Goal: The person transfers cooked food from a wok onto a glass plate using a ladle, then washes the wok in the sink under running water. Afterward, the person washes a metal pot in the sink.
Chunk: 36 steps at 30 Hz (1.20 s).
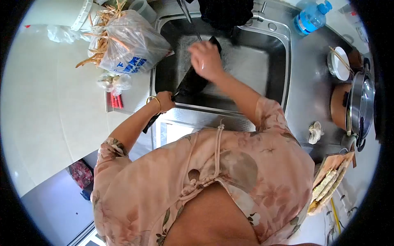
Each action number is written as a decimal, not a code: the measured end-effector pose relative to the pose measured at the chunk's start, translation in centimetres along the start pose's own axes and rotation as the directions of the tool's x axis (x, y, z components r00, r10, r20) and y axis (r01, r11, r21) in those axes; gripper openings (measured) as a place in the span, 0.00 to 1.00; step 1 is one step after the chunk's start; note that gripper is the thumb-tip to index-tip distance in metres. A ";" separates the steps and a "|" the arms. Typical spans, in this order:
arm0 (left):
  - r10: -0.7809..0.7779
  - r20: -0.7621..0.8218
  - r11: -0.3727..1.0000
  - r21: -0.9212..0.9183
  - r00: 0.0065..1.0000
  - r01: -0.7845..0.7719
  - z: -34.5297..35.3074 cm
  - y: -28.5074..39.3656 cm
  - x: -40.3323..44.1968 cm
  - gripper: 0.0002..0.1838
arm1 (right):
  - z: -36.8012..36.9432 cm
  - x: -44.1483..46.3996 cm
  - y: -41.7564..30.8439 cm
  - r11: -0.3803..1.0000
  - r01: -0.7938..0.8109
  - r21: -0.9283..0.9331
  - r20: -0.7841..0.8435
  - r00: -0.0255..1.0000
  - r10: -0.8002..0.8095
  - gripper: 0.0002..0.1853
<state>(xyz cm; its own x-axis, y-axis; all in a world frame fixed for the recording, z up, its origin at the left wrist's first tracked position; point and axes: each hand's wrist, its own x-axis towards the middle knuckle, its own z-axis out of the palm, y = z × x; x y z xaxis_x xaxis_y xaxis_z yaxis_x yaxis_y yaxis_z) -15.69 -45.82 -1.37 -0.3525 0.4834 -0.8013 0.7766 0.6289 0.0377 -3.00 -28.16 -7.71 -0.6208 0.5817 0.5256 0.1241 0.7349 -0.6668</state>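
blue characters on plastic bag (133, 47); left hand (165, 101) tight round black item (193, 82), right hand (205, 59) half-open

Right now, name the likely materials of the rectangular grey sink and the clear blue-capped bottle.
Rectangular grey sink: likely stainless steel, polished, from the rim's bright glints. Clear blue-capped bottle: probably glossy plastic, its wall see-through.

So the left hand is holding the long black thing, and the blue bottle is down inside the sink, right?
Not quite: the blue bottle isn't inside the sink. The head view shows it on the metal counter, to the right of the sink. The rest is right: the left hand is holding the long black thing.
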 end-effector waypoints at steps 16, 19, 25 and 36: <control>0.092 0.055 0.895 -0.442 0.994 -0.058 2.8 -2.5 -1.6 0.08 | 7.5 5.7 12.2 0.726 -0.676 0.122 0.446 0.691 0.569 0.16; 0.090 0.103 0.865 -0.501 0.991 -0.027 3.4 -4.0 -1.5 0.08 | 9.3 5.0 14.3 0.713 -0.686 0.144 0.448 0.687 0.571 0.18; 0.121 0.086 0.765 -0.643 0.989 -0.037 4.5 -3.9 -1.0 0.07 | 4.3 8.0 7.2 0.951 -0.269 0.153 0.380 0.904 0.195 0.18; 0.220 0.104 0.499 -0.867 0.970 -0.020 5.6 -3.5 -1.4 0.06 | 5.2 -2.2 13.3 -0.122 -0.911 0.395 0.745 0.239 0.623 0.24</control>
<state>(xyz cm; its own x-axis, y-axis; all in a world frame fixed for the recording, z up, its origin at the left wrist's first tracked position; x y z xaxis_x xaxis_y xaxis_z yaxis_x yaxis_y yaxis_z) -15.00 -52.12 -3.78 -0.1162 0.5439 -0.8311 -0.0582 0.8316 0.5523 -4.04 -21.52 -20.49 -0.6473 0.3375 -0.6835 0.2445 -0.7574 -0.6055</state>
